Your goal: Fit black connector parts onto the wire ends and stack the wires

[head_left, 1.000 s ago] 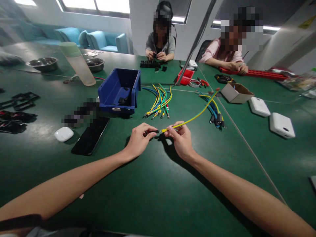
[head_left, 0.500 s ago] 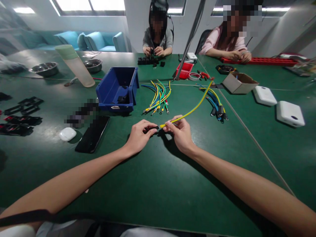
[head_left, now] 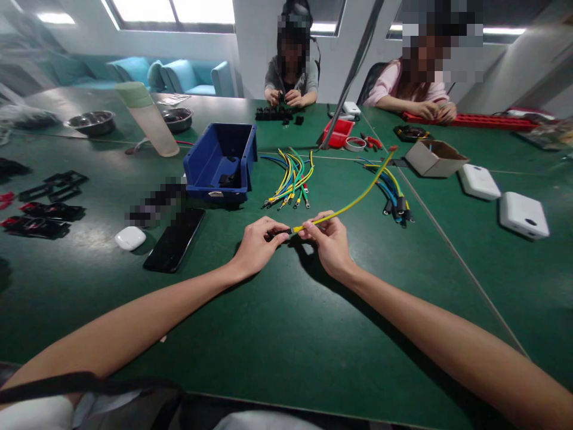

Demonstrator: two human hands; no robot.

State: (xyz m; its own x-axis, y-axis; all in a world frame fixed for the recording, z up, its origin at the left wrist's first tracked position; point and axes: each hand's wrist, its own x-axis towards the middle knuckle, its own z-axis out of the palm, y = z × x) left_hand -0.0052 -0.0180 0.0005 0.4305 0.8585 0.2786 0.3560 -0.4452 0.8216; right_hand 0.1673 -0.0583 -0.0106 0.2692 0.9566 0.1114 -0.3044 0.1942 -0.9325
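Pinched between the thumb and fingers of my left hand (head_left: 259, 243) is a small black sleeve (head_left: 283, 232), mostly covered by the fingertips. My right hand (head_left: 330, 242) grips a yellow cable (head_left: 362, 199) close to its near end, and the rest arcs up and away to the right. That near end meets the sleeve's mouth; how far it goes in is too small to tell. Just beyond my hands lies a loose bunch of yellow, green and blue cables (head_left: 293, 179) with ring terminals. Farther right, a second bunch of cables (head_left: 394, 191) carries black sleeves on its ends.
Left of the cables stands a blue bin (head_left: 219, 161) with black pieces inside. A phone (head_left: 175, 240), a white case (head_left: 130, 238) and a bottle (head_left: 147, 119) are to the left. White boxes (head_left: 523, 214) and an open carton (head_left: 434, 158) lie right. Two people sit opposite.
The camera view has shifted slightly, so the table things appear a little farther right. Both hands keep their hold, with the sleeve and cable end still meeting.
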